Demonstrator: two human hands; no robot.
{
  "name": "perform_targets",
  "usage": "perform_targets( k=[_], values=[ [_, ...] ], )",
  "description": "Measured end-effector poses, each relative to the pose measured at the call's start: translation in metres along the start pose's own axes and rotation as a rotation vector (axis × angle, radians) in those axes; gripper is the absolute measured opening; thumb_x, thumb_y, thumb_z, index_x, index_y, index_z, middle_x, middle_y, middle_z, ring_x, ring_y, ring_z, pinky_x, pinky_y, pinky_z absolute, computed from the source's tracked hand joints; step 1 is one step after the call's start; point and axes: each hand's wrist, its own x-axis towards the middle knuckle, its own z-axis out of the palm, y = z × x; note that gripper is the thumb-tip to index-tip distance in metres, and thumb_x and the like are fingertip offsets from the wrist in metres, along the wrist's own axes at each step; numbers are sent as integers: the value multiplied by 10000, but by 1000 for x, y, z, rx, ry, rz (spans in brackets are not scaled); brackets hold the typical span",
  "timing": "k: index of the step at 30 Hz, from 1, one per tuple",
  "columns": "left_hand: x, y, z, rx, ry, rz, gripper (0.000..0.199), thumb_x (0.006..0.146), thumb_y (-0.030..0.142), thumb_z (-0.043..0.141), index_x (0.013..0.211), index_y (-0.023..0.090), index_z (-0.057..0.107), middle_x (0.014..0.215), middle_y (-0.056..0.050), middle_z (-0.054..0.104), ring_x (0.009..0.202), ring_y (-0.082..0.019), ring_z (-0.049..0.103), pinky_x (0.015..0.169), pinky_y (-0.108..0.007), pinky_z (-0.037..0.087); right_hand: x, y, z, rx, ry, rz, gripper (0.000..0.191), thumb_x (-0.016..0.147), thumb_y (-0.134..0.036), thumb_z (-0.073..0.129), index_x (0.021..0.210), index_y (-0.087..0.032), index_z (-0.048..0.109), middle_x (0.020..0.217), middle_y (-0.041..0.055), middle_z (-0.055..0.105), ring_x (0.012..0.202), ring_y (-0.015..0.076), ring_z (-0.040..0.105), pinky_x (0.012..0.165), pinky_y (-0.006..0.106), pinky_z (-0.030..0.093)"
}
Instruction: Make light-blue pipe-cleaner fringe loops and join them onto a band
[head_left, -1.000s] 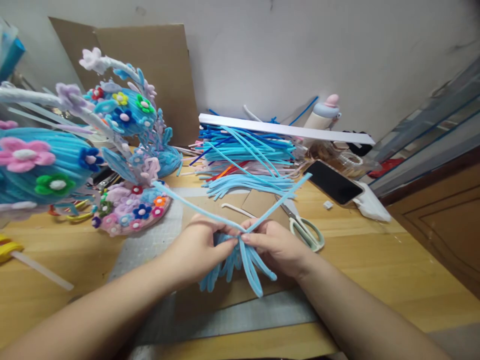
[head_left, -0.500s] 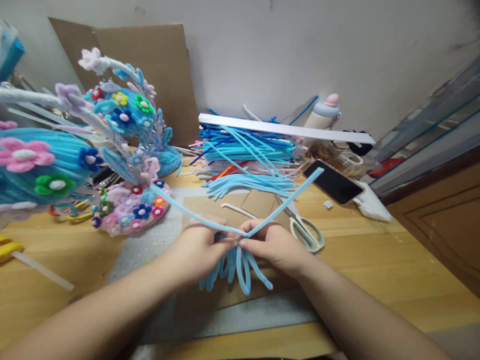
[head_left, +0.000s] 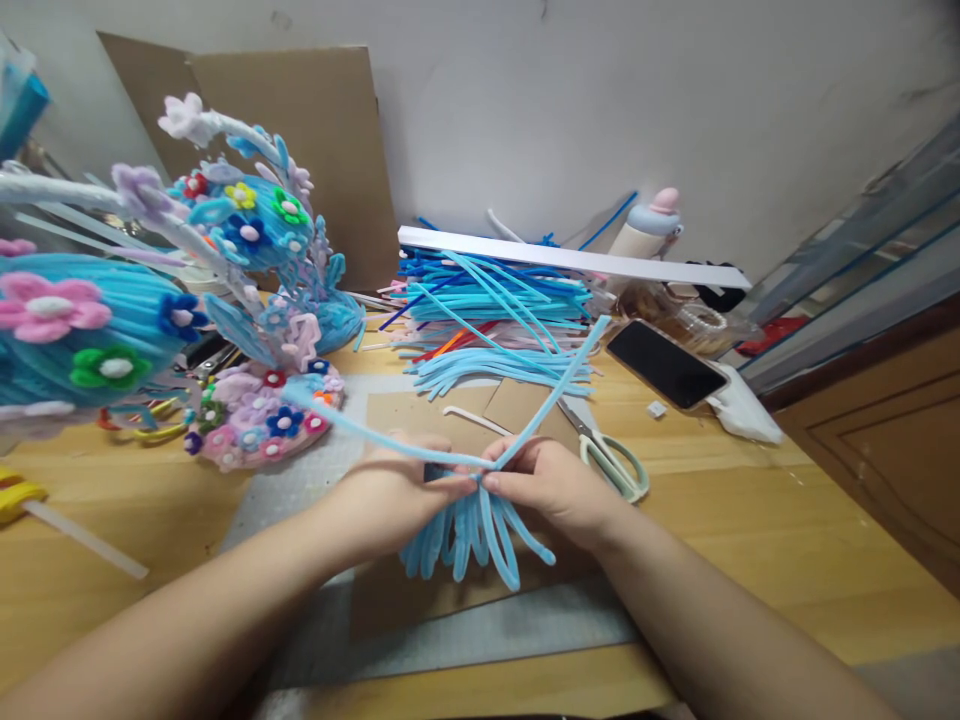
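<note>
Both my hands meet above a cardboard sheet (head_left: 405, 605) and pinch light blue pipe cleaners. My left hand (head_left: 401, 490) is closed on the left part of the bunch, thumb pointing right. Close beside it, my right hand (head_left: 551, 490) grips the same piece near the centre. Several looped pipe cleaners (head_left: 506, 550) hang down below the fingers. From the pinch, two long free ends spread in a V: one pipe cleaner end (head_left: 559, 390) rises to the right, the other reaches left. My fingers hide the join itself.
Scissors (head_left: 615, 470) lie right of my hand, near a phone (head_left: 667, 365). A pile of blue pipe cleaners (head_left: 495, 300) lies at the back under a white strip (head_left: 570, 258). Flower-covered decorations (head_left: 262, 415) stand at left, a yellow-handled tool (head_left: 19, 495) nearer.
The right free end has swung left and down a little, and the left end has shifted slightly left. The hanging loops have spread somewhat to the right.
</note>
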Motion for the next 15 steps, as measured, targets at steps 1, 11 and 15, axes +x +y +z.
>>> perform_targets(
  k=[1, 11, 15],
  values=[
    [0, 1, 0, 15, 1, -21, 330, 769, 463, 500, 722, 174, 652, 612, -6, 590, 546, -136, 491, 463, -222, 317, 0, 0, 0, -7, 2, -6, 214, 645, -270, 703, 770, -140, 587, 708, -6, 596, 673, 118, 537, 679, 254, 407],
    [-1, 4, 4, -80, -3, -55, 326, 757, 444, 523, 639, 153, 611, 549, 15, 541, 514, -112, 457, 458, -213, 316, -1, 2, -1, -193, -55, -39, 111, 711, -217, 632, 767, -147, 566, 651, -28, 538, 593, 86, 465, 562, 204, 357],
    [0, 8, 4, -271, -18, -63, 163, 735, 284, 576, 795, 162, 665, 780, -15, 680, 713, -155, 586, 633, -233, 427, -1, 1, 0, -180, -61, -44, 122, 730, -245, 622, 765, -137, 577, 678, -12, 563, 614, 95, 491, 593, 215, 381]
  ],
)
